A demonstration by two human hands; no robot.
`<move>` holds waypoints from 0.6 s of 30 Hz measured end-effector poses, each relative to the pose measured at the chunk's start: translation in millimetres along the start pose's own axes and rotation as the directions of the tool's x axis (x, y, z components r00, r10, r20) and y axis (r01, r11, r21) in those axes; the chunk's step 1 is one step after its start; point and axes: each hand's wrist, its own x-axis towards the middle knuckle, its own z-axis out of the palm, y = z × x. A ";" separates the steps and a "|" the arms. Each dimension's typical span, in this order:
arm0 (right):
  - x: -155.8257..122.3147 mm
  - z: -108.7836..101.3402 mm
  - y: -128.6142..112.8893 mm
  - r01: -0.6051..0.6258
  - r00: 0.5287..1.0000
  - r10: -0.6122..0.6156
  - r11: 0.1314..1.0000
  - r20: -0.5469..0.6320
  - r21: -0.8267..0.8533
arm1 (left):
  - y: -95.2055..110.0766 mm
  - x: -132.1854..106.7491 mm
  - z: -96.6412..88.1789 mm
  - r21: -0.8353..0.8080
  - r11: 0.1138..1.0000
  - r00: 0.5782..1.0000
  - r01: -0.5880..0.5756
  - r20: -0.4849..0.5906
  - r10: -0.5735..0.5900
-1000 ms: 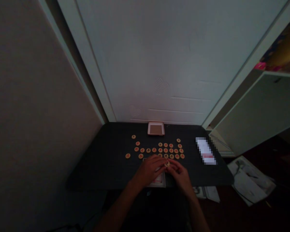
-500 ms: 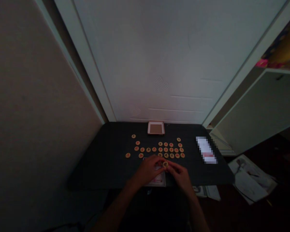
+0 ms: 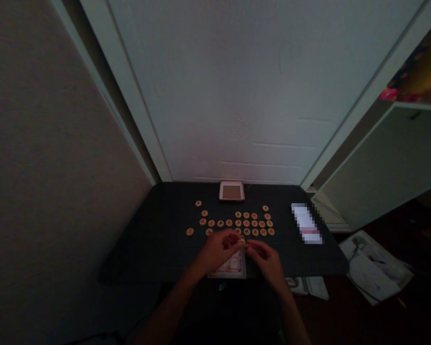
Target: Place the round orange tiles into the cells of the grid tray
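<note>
Several round wooden game pieces (image 3: 246, 223) with red and dark marks lie in rows on a black table (image 3: 154, 239). My left hand (image 3: 217, 250) and my right hand (image 3: 264, 256) meet above a small pale box (image 3: 232, 267) with red lines at the near edge. Between their fingertips sits one round piece (image 3: 242, 242), pinched from both sides. Both hands have curled fingers. The dim light hides finer detail.
A shallow square lid or tray (image 3: 232, 191) rests at the table's far edge by the white wall. A blurred white card (image 3: 306, 224) lies at the right. Papers (image 3: 375, 267) lie on the floor to the right, under a white cabinet (image 3: 380, 167).
The pinched piece has shifted a little to the left and up between my fingertips. My left hand has lifted slightly, baring more of the pale box beneath.
</note>
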 end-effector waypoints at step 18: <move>1.1 -2.3 6.7 -0.004 0.999 0.004 1.000 -0.036 -0.018 | 3.9 -5.7 -38.6 0.245 0.970 0.999 0.009 0.038 -0.018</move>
